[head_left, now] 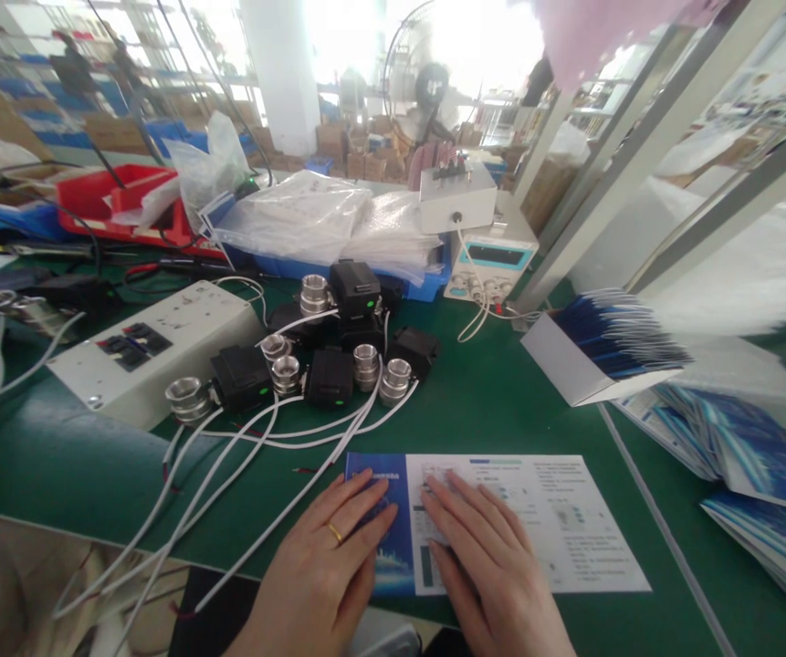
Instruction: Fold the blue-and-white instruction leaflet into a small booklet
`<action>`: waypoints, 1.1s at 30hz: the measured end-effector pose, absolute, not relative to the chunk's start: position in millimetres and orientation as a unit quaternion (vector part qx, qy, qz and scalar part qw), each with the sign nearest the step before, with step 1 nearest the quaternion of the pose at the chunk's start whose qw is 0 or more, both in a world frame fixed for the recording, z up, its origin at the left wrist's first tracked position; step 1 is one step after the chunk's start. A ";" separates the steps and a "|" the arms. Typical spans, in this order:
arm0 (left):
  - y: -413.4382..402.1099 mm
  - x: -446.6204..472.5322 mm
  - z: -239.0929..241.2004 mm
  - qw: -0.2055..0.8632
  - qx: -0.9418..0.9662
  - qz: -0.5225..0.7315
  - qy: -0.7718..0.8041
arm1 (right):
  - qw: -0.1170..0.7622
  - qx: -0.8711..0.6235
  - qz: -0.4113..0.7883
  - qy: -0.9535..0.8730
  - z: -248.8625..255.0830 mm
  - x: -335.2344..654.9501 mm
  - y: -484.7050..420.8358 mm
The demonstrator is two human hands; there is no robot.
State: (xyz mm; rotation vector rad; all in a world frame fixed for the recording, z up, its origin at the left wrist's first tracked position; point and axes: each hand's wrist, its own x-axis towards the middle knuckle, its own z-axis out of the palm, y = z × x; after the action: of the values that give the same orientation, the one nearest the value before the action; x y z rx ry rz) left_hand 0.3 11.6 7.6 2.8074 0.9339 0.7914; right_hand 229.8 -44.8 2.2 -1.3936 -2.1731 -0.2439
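Print on leaflet (543, 520) too small to read. Leaflet lies flat at near edge of green table (502, 401), long axis left-right, blue panel at its left end. Your left hand (328, 557) presses blue panel, fingers loosely spread, ring on one. Your right hand (485, 557) flat beside it, fingers together. Bare mat beyond leaflet; white cables (248, 456) close left, booklet stack (749, 456) right.

Counted on the table (502, 401): one open leaflet (543, 520) under two hands, left hand (328, 557), right hand (485, 566). About seven metal-ended black valve units (328, 365) are seen, exact count obscured by overlap. One grey switch box (152, 351), one bench supply (492, 260), one red tray (115, 201), one fan (426, 87). Leaflet stacks (741, 456) at right: not countable.
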 end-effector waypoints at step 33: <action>40.9 -5.5 6.8 0.023 0.849 0.329 0.413 | 0.284 -0.465 -0.082 -0.835 -5.5 212.6 -43.7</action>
State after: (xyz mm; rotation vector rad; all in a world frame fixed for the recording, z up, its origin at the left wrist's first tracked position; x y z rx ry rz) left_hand -5.5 40.9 6.8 2.6298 1.2781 1.0191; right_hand 212.6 -43.7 -5.5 -1.2432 -2.2344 -0.2204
